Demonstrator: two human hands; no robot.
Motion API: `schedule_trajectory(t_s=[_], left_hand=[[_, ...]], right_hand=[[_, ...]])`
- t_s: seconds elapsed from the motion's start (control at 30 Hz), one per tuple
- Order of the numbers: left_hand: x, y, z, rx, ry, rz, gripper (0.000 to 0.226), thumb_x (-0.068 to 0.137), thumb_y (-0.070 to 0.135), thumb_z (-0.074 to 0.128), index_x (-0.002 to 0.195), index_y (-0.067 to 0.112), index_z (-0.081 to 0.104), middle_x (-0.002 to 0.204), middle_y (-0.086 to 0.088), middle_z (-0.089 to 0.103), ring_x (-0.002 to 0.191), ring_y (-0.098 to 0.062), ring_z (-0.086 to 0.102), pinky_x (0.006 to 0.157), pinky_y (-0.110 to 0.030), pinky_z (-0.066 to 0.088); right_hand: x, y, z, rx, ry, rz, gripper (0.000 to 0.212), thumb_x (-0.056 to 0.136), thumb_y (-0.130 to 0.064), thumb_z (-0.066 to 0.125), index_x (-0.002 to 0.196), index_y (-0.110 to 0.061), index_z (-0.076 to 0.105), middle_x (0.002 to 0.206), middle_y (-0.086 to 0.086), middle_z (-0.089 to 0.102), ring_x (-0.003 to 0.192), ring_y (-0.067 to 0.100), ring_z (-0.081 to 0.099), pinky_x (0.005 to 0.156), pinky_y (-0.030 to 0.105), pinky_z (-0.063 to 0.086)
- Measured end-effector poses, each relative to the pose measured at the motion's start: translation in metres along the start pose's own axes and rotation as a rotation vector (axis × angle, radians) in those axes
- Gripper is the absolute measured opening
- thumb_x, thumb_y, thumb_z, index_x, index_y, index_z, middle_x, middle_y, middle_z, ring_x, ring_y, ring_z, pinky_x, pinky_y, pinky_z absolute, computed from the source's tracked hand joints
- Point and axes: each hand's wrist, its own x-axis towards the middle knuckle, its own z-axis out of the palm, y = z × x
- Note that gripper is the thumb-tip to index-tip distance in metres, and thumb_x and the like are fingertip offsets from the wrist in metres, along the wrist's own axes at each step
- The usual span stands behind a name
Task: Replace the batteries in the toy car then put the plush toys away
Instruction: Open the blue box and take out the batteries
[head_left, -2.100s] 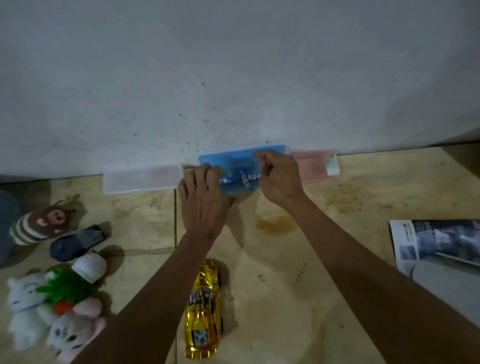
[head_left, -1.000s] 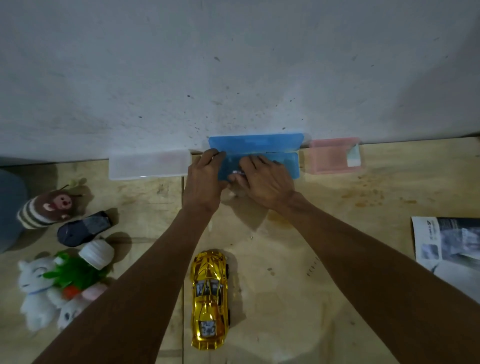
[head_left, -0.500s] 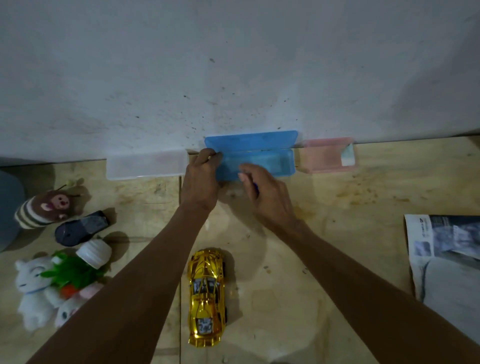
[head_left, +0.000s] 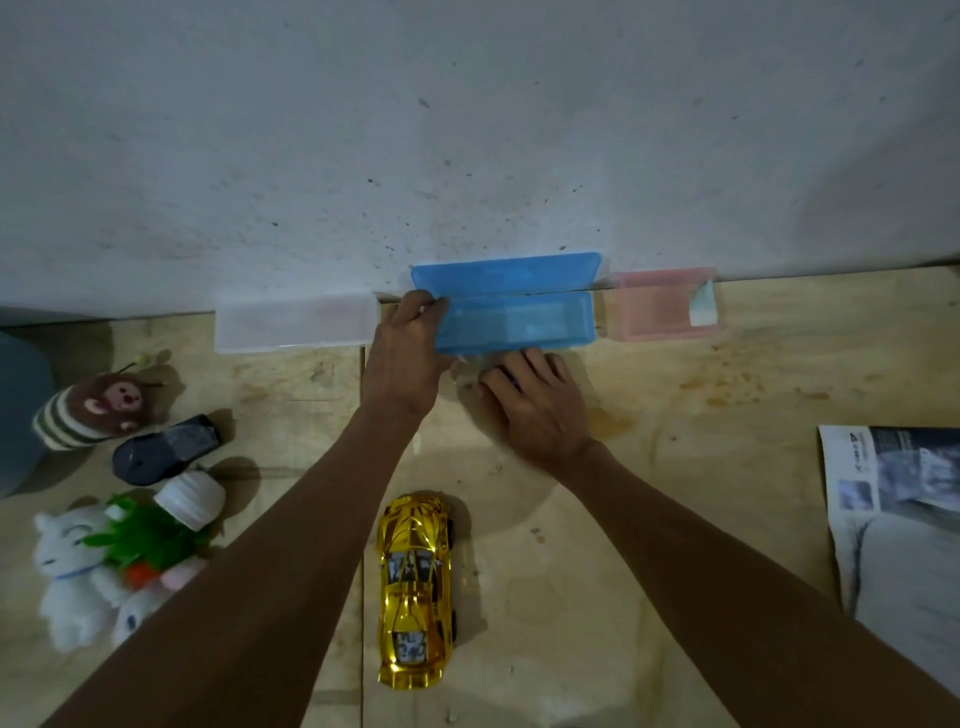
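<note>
A gold toy car (head_left: 415, 590) lies on the wooden floor between my forearms, nose toward the wall. An open blue plastic box (head_left: 519, 322) stands against the wall with its lid up, and its tray looks empty. My left hand (head_left: 402, 358) grips the box's left end. My right hand (head_left: 535, 402) rests on the floor just in front of the box, fingers curled over a small dark blue piece that looks like a battery (head_left: 511, 383). Plush toys lie at the left: a brown striped one (head_left: 96, 410), a white one (head_left: 62, 566) and a green one (head_left: 143, 535).
A clear plastic box (head_left: 296, 323) sits left of the blue box and a pink one (head_left: 662, 306) to its right, all against the grey wall. A dark shoe-like object (head_left: 166, 449) and a white cap (head_left: 189, 501) lie near the plush toys. A newspaper (head_left: 898, 514) lies at the right.
My right hand has come out of the blue box and down onto the floor in front of it. The batteries seen in the tray earlier are gone from it. My left hand has stayed on the box.
</note>
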Motion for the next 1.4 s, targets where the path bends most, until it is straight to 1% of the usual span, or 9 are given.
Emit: schedule_trajectory(t_s=[0.37, 0.53, 0.7, 0.8, 0.87, 0.93, 1.0, 1.1, 1.4], left_hand=[[0.0, 0.0, 0.004, 0.067, 0.001, 0.0, 0.068, 0.086, 0.005, 0.075, 0.147, 0.012, 0.047, 0.149, -0.011, 0.045, 0.131, -0.035, 0.047, 0.107, -0.047, 0.047], [-0.005, 0.005, 0.002, 0.076, 0.025, 0.002, 0.063, 0.087, 0.01, 0.074, 0.146, 0.012, 0.049, 0.15, -0.009, 0.047, 0.132, -0.034, 0.046, 0.105, -0.048, 0.049], [-0.012, 0.003, 0.002, 0.054, 0.085, 0.021, 0.045, 0.082, 0.011, 0.08, 0.123, 0.004, 0.065, 0.143, -0.013, 0.056, 0.114, -0.042, 0.062, 0.087, -0.054, 0.058], [-0.017, 0.008, 0.001, -0.062, 0.147, -0.019, 0.041, 0.077, 0.01, 0.083, 0.109, 0.0, 0.058, 0.126, -0.017, 0.056, 0.091, -0.046, 0.066, 0.067, -0.054, 0.058], [-0.02, 0.014, -0.002, -0.142, 0.207, -0.107, 0.049, 0.075, 0.013, 0.085, 0.109, 0.002, 0.051, 0.119, -0.017, 0.051, 0.088, -0.043, 0.063, 0.063, -0.049, 0.056], [-0.022, 0.017, -0.006, -0.126, 0.268, -0.141, 0.062, 0.071, 0.018, 0.088, 0.116, 0.007, 0.048, 0.12, -0.015, 0.05, 0.1, -0.037, 0.06, 0.067, -0.048, 0.056], [-0.023, 0.013, -0.007, -0.001, 0.272, -0.035, 0.07, 0.068, 0.022, 0.089, 0.126, 0.011, 0.051, 0.125, -0.016, 0.054, 0.112, -0.036, 0.055, 0.077, -0.049, 0.056], [-0.016, 0.004, 0.0, 0.116, 0.198, 0.168, 0.049, 0.076, 0.021, 0.084, 0.121, 0.009, 0.068, 0.124, -0.015, 0.064, 0.117, -0.04, 0.056, 0.087, -0.05, 0.05], [0.002, 0.003, 0.004, 0.232, 0.111, 0.158, 0.034, 0.091, 0.025, 0.07, 0.119, 0.005, 0.071, 0.126, -0.016, 0.061, 0.118, -0.038, 0.052, 0.1, -0.046, 0.049]], right_hand=[[0.006, 0.004, -0.016, 0.103, 0.046, -0.015, 0.024, 0.1, -0.029, 0.061, 0.098, -0.008, 0.072, 0.101, 0.012, 0.068, 0.091, 0.03, 0.062, 0.078, 0.041, 0.051], [0.029, 0.025, -0.051, 0.059, 0.123, 0.141, 0.034, 0.097, -0.029, 0.062, 0.125, -0.009, 0.064, 0.125, 0.017, 0.062, 0.114, 0.031, 0.056, 0.094, 0.042, 0.047], [0.048, 0.049, -0.07, -0.11, -0.019, 0.168, 0.055, 0.092, -0.036, 0.066, 0.14, -0.014, 0.052, 0.134, 0.011, 0.056, 0.124, 0.032, 0.046, 0.098, 0.043, 0.04], [0.046, 0.054, -0.069, -0.1, -0.08, 0.153, 0.053, 0.09, -0.035, 0.067, 0.136, -0.012, 0.055, 0.122, 0.01, 0.06, 0.114, 0.03, 0.049, 0.093, 0.043, 0.041], [0.041, 0.053, -0.067, -0.068, -0.078, 0.141, 0.043, 0.091, -0.034, 0.065, 0.127, -0.011, 0.062, 0.114, 0.01, 0.061, 0.106, 0.028, 0.051, 0.089, 0.044, 0.044], [0.033, 0.053, -0.063, -0.033, -0.088, 0.111, 0.035, 0.091, -0.034, 0.06, 0.116, -0.011, 0.068, 0.109, 0.008, 0.064, 0.103, 0.028, 0.055, 0.089, 0.043, 0.047], [0.026, 0.055, -0.057, -0.015, -0.115, 0.083, 0.03, 0.091, -0.029, 0.063, 0.112, -0.011, 0.072, 0.111, 0.007, 0.067, 0.105, 0.031, 0.061, 0.092, 0.041, 0.047], [0.022, 0.057, -0.05, -0.034, -0.135, 0.082, 0.027, 0.088, -0.016, 0.072, 0.114, -0.006, 0.072, 0.117, 0.012, 0.069, 0.112, 0.034, 0.062, 0.097, 0.045, 0.051], [0.031, 0.047, -0.039, -0.099, -0.14, 0.133, 0.039, 0.069, -0.004, 0.086, 0.106, -0.004, 0.075, 0.114, 0.014, 0.069, 0.112, 0.035, 0.063, 0.095, 0.041, 0.054]])
